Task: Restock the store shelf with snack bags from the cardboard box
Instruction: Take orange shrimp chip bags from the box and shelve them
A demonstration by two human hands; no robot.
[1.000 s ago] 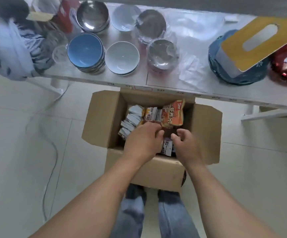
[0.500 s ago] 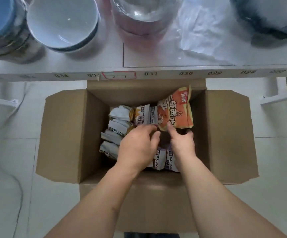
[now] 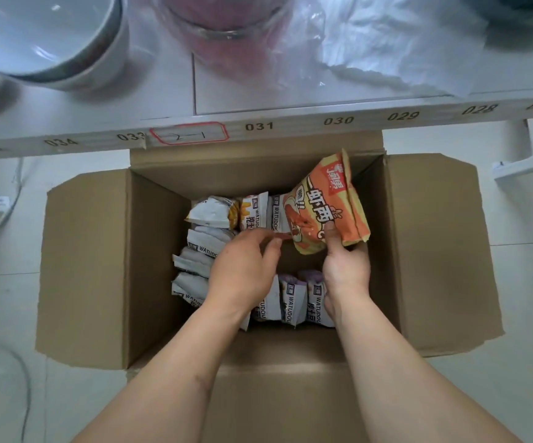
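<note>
Shelf (image 3: 258, 100) runs across 12 o'clock of your view: pale surface, front edge strip printed 034 down to 028, with a red-outlined handwritten label (image 3: 189, 134) at about 11. On it: a white bowl (image 3: 45, 36) at 10–11, a clear glass bowl (image 3: 227, 24) with a reddish tint at 12, crumpled clear plastic film (image 3: 380, 46) at 1. Floor (image 3: 3, 298) is light tile; a thin cable (image 3: 25, 388) loops at 8. Cardboard box (image 3: 434, 251) sits on the floor right under the shelf edge, all four flaps folded out, centre of frame. Inside, white snack bags (image 3: 209, 214) marked WATUDOU stand on edge, one row down the 9 o'clock side, a few at the far wall, another row (image 3: 294, 298) at the near wall by your wrists; middle of the box floor is bare cardboard. Orange snack bag (image 3: 326, 203) is tilted up at 1 o'clock of the box, its top above the white bags, red logo patch up top, large Chinese characters, shrimp graphic, yellow side seam. Your right hand (image 3: 346, 270) has its grip on that bag's lower edge, thumb on the printed face, fingers behind. Your left hand (image 3: 244, 270) has fingers curled, tips at the bag's lower left corner; can't tell if that grip is actually holding it.
</note>
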